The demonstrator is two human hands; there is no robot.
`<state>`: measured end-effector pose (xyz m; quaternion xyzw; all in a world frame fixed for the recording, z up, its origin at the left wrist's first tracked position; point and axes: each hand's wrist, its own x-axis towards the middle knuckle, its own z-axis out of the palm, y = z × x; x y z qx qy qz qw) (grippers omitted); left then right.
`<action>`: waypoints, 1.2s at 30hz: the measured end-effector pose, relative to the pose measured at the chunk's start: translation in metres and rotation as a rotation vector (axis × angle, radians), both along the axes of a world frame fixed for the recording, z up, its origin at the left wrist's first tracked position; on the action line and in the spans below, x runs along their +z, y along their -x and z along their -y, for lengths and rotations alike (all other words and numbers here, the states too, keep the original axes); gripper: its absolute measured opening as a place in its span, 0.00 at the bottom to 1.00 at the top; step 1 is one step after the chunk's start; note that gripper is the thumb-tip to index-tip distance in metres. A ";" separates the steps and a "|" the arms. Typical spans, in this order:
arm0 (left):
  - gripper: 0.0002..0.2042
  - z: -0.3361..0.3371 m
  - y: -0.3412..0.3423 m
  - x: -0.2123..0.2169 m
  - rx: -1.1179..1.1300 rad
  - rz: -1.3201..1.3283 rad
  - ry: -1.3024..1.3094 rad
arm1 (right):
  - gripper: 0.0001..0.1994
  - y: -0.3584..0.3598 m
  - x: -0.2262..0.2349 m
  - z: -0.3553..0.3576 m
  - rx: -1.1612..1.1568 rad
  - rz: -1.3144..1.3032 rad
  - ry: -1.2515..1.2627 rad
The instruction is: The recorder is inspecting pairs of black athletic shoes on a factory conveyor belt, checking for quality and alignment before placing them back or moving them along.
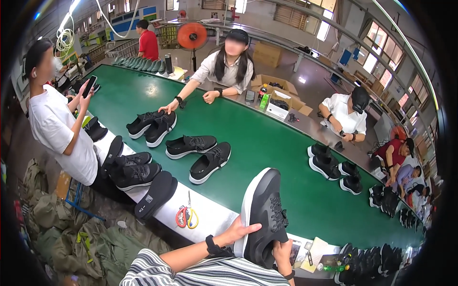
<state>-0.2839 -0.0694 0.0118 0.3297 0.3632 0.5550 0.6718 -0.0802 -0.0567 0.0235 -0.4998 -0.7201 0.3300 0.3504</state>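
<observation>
A black sneaker with a white sole is held upright near the belt's front edge, toe pointing up. My left hand lies flat against its white sole on the left side. My right hand grips the heel end from below on the right. My forearms come in from the lower edge, in striped sleeves, with a dark band on each wrist.
A long green conveyor belt carries pairs of black sneakers. Scissors lie on the white front ledge, beside more shoes. A person in white stands left holding a phone. Other workers sit across the belt.
</observation>
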 end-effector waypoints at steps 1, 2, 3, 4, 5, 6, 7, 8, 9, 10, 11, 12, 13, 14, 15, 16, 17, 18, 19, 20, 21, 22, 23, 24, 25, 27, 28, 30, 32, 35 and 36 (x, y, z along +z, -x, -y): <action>0.33 0.001 0.000 0.000 0.013 -0.020 -0.023 | 0.06 0.001 0.000 0.001 -0.019 0.002 0.000; 0.33 0.002 0.000 0.000 0.050 -0.063 -0.081 | 0.06 0.002 0.000 0.002 -0.029 0.000 -0.019; 0.33 0.002 0.001 0.001 0.026 -0.044 -0.031 | 0.07 0.002 0.001 0.003 -0.009 -0.025 -0.008; 0.33 0.002 0.001 0.001 0.028 -0.054 -0.039 | 0.07 0.001 0.001 0.005 -0.032 -0.020 0.028; 0.32 0.002 0.001 0.002 0.058 -0.086 -0.084 | 0.08 -0.001 0.001 0.005 -0.005 0.051 0.049; 0.32 0.002 0.001 0.002 0.023 -0.059 -0.046 | 0.10 -0.003 0.000 0.006 0.033 0.080 0.041; 0.32 0.001 0.002 0.002 0.026 -0.055 -0.050 | 0.11 -0.005 0.001 0.006 0.040 0.098 0.113; 0.32 0.001 0.002 0.002 0.043 -0.077 -0.084 | 0.11 -0.008 0.000 0.006 0.027 0.128 0.136; 0.32 0.001 0.002 0.002 0.023 -0.054 -0.055 | 0.11 -0.011 0.000 0.005 0.051 0.127 0.187; 0.31 0.001 0.002 0.002 0.017 -0.068 -0.061 | 0.10 -0.013 0.000 0.005 0.094 0.098 0.196; 0.31 0.002 0.002 0.002 0.032 -0.109 -0.095 | 0.10 -0.014 0.001 0.005 0.070 0.121 0.249; 0.31 0.002 0.003 0.001 0.007 -0.088 -0.059 | 0.10 -0.015 0.002 0.005 0.086 0.135 0.276; 0.31 0.003 0.003 0.001 0.012 -0.092 -0.063 | 0.10 -0.015 0.003 0.006 0.080 0.144 0.298; 0.32 0.003 0.004 0.001 0.034 -0.117 -0.117 | 0.10 -0.015 0.004 0.007 0.098 0.143 0.306; 0.32 0.003 0.004 0.002 0.016 -0.096 -0.068 | 0.10 -0.015 0.007 0.010 0.117 0.135 0.236; 0.33 0.002 0.005 0.003 -0.007 -0.101 -0.055 | 0.11 -0.016 0.010 0.012 0.159 0.124 0.159; 0.35 0.002 0.006 0.004 -0.005 -0.138 -0.063 | 0.11 -0.017 0.014 0.015 0.143 0.127 0.170; 0.35 0.002 0.007 0.006 -0.028 -0.109 -0.039 | 0.13 -0.019 0.019 0.018 0.179 0.207 0.260; 0.34 0.001 0.007 0.008 -0.012 -0.119 -0.069 | 0.14 -0.022 0.024 0.020 0.187 0.361 0.391; 0.33 0.001 0.007 0.010 0.000 -0.162 -0.103 | 0.14 -0.026 0.029 0.022 0.205 0.286 0.361; 0.33 0.001 0.008 0.010 -0.017 -0.125 -0.083 | 0.15 -0.030 0.033 0.024 0.258 0.263 0.422; 0.31 0.000 0.010 0.010 0.001 -0.128 -0.100 | 0.16 -0.036 0.037 0.027 0.297 0.297 0.539; 0.29 0.001 0.009 0.008 0.005 -0.151 -0.123 | 0.17 -0.042 0.038 0.028 0.344 0.267 0.542; 0.25 0.003 0.009 0.005 -0.002 -0.092 -0.032 | 0.16 -0.047 0.038 0.029 0.342 0.177 0.567; 0.23 0.002 0.014 0.002 -0.097 -0.270 0.166 | 0.15 -0.053 0.037 0.029 0.340 0.155 0.550; 0.20 0.001 0.008 -0.008 0.030 -0.037 0.081 | 0.15 -0.060 0.029 0.024 0.278 0.016 0.219; 0.23 -0.001 0.008 -0.012 -0.037 0.150 0.226 | 0.14 -0.061 0.023 0.019 0.138 -0.097 0.389; 0.30 -0.006 0.001 -0.015 -0.042 0.305 0.131 | 0.18 -0.061 0.020 0.011 0.112 -0.217 0.178; 0.30 -0.013 -0.004 -0.011 -0.018 0.309 0.086 | 0.22 -0.055 0.027 0.004 0.123 -0.366 0.170; 0.28 -0.018 -0.010 0.004 -0.011 0.289 0.131 | 0.26 -0.038 0.054 0.003 0.142 -0.305 -0.003; 0.26 -0.020 -0.011 0.008 0.024 0.264 0.119 | 0.29 -0.029 0.061 0.004 0.128 -0.216 -0.147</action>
